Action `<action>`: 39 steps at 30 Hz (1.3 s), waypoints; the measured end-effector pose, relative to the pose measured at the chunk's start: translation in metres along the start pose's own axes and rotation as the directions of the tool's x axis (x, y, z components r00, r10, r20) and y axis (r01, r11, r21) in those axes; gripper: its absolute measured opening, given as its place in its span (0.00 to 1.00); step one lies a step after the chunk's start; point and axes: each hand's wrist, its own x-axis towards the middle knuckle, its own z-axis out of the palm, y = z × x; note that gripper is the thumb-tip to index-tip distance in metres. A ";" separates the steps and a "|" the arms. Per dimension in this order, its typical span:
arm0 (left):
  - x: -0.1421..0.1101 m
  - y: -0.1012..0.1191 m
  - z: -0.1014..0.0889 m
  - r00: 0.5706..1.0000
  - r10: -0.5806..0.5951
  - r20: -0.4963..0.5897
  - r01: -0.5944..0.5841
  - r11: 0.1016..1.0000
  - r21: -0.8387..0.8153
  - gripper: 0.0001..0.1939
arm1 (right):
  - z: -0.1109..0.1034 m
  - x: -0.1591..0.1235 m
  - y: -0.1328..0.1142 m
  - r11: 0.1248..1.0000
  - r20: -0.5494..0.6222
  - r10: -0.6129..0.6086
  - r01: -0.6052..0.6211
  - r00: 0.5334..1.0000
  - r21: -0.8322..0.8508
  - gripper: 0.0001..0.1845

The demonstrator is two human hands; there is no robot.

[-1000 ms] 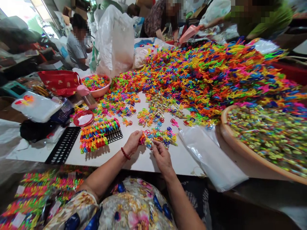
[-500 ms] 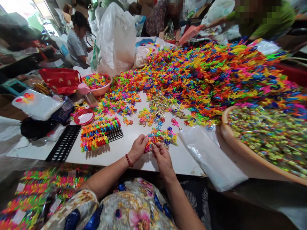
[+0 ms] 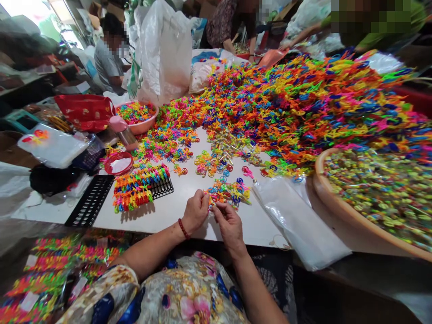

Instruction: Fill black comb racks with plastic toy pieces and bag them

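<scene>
My left hand (image 3: 196, 210), with a beaded bracelet at its wrist, is closed in a pinch above the white table (image 3: 175, 220). Facing it, my right hand (image 3: 231, 227) pinches too, thumb against fingers. Between the fingertips is a small coloured plastic toy piece (image 3: 211, 206), mostly hidden. Just beyond the hands lies a loose cluster of small plastic toy parts with round wheels (image 3: 232, 191). To the left, a black slotted rack (image 3: 162, 189) carries rows of colourful toy pieces (image 3: 138, 189).
A big heap of bright plastic pieces (image 3: 290, 108) covers the back right. An orange-rimmed tub (image 3: 320, 180) stands at right beside clear plastic bags (image 3: 300, 220). Another black slotted rack (image 3: 89, 200) and a red basket (image 3: 110, 167) lie left. Several people are across the table.
My hands stay together in nearly the same place. The orange-pink piece between the fingertips shows less now. The view has shifted slightly.
</scene>
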 end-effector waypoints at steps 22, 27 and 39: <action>-0.003 -0.008 -0.006 0.999 -0.034 0.036 0.033 0.999 0.043 0.18 | 0.005 -0.004 0.004 0.999 0.059 0.011 -0.013 0.998 0.037 0.14; -0.005 -0.014 -0.010 0.999 -0.002 -0.034 0.003 0.999 0.037 0.17 | 0.013 -0.012 0.005 0.995 0.124 -0.058 0.068 0.991 -0.072 0.12; -0.040 -0.017 -0.059 0.988 0.074 0.135 -0.104 0.967 0.231 0.14 | 0.012 0.008 0.021 0.575 0.391 -0.415 0.570 0.821 -0.587 0.13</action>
